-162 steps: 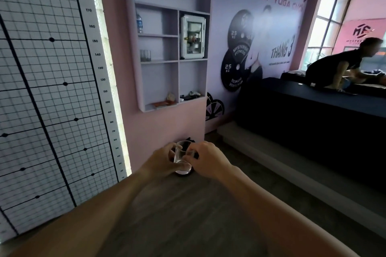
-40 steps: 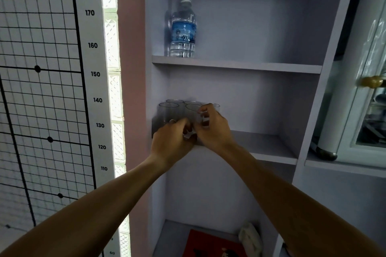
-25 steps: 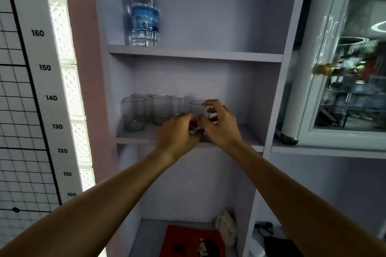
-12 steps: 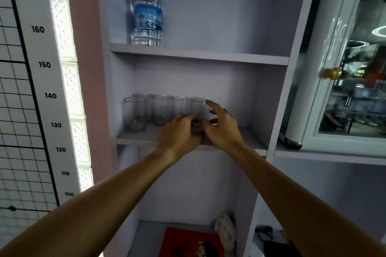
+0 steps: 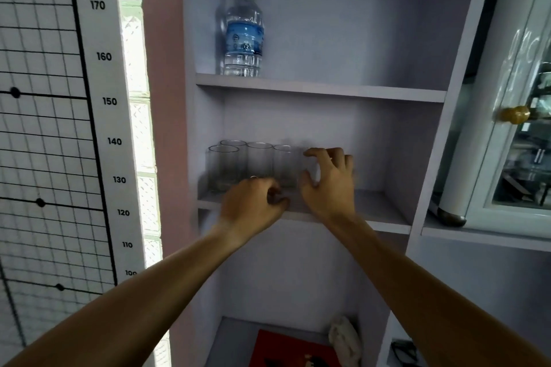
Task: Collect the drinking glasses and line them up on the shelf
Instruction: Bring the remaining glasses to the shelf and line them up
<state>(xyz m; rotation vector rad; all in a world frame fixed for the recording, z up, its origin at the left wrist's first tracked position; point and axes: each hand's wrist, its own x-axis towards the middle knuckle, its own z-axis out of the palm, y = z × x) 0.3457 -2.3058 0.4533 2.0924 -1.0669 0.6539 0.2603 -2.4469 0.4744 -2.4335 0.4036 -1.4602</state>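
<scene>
Several clear drinking glasses [image 5: 258, 162] stand in a row on the left part of the middle shelf [image 5: 372, 208], with one more glass [image 5: 223, 168] in front at the far left. The rightmost glass [image 5: 310, 168] is blurred and stands on the shelf between the thumb and forefinger of my right hand [image 5: 329, 183], whose fingers are spread apart. My left hand [image 5: 253, 202] hovers at the shelf's front edge below the row, fingers curled in and holding nothing.
A water bottle [image 5: 243, 36] stands on the shelf above. A white glass-door cabinet [image 5: 521, 134] with a brass knob is on the right. A height chart [image 5: 74, 128] covers the wall on the left. A red item [image 5: 286, 348] and a white cloth [image 5: 343, 340] lie on the bottom shelf.
Both hands carried a glass to the shelf and set it at the right end of the row. My right hand's fingers have now spread and my left hand has drawn back from the glass.
</scene>
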